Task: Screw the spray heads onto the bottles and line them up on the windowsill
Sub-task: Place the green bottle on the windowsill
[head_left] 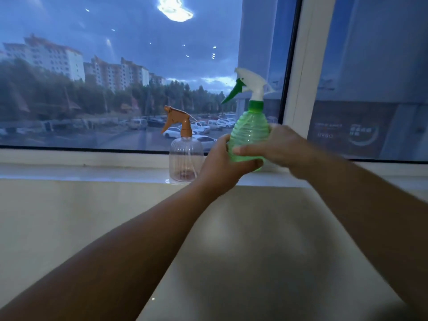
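Observation:
A green ribbed bottle (249, 130) with a white spray head (251, 85) and green trigger stands upright at the windowsill (92, 173), its nozzle pointing left. My left hand (222, 163) wraps its lower left side and base. My right hand (275, 145) grips its right side, fingers across the front. Whether its base touches the sill is hidden by my hands. To its left, a clear ribbed bottle (185, 158) with an orange-brown spray head (178, 120) stands on the sill, close to my left hand.
The window pane (115, 89) rises right behind the sill, and a white frame post (305, 66) stands just right of the green bottle. A pale wall (69, 228) drops below the sill. The sill runs on to the left and right.

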{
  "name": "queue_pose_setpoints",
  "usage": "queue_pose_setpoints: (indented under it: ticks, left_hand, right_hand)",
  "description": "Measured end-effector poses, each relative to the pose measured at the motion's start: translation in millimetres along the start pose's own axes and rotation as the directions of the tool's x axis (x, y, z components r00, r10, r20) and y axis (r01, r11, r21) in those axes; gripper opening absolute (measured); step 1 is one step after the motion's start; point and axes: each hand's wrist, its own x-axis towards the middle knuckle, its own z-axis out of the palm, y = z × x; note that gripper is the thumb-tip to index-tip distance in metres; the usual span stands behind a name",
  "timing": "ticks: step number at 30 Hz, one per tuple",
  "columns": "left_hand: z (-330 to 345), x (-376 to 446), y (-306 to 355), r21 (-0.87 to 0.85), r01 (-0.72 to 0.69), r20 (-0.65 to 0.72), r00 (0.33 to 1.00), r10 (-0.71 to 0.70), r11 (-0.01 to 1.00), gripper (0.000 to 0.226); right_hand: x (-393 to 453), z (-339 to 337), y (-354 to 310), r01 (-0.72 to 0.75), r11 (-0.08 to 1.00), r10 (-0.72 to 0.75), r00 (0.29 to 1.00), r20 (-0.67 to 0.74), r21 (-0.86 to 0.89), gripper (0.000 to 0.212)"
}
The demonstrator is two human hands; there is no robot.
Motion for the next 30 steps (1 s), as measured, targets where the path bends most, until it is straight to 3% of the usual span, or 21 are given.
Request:
queue_pose_setpoints:
  ticks: [3, 7, 11, 19, 25, 30]
  left_hand:
    - [1, 6, -18, 0.030, 0.063, 0.004, 0.998, -0.063, 0.998, 0.045]
    - [13, 10, -45, 0.083, 0.181, -0.031, 0.983, -0.179, 0.980, 0.057]
    - [19, 17, -66, 0.312, 0.259, -0.147, 0.964, -0.223, 0.914, 0.054]
    - [23, 17, -62, 0.306, 0.225, -0.115, 0.973, -0.199, 0.925, 0.054]
    - [23, 12, -55, 0.282, 0.176, -0.165, 0.977, -0.133, 0.943, 0.048]
    - [47, -27, -39, 0.293, 0.032, -0.255, 0.966, 0.045, 0.956, 0.064]
  right_hand:
    - [20, 24, 19, -0.021, 0.998, 0.024, 0.998, -0.051, 0.057, 0.075]
    - [38, 50, 36, -0.047, 0.999, 0.044, 0.991, -0.125, -0.023, 0.077]
    - [50, 63, 49, -0.043, 0.995, 0.027, 0.984, -0.178, -0.087, 0.074]
    - [61, 69, 56, -0.037, 0.989, 0.013, 0.986, -0.169, -0.141, 0.081]
    - [49, 58, 51, -0.036, 0.983, 0.002, 0.982, -0.188, -0.179, 0.129]
    - [16, 38, 60, 0.047, 0.970, -0.129, 0.931, -0.342, -0.238, 0.110]
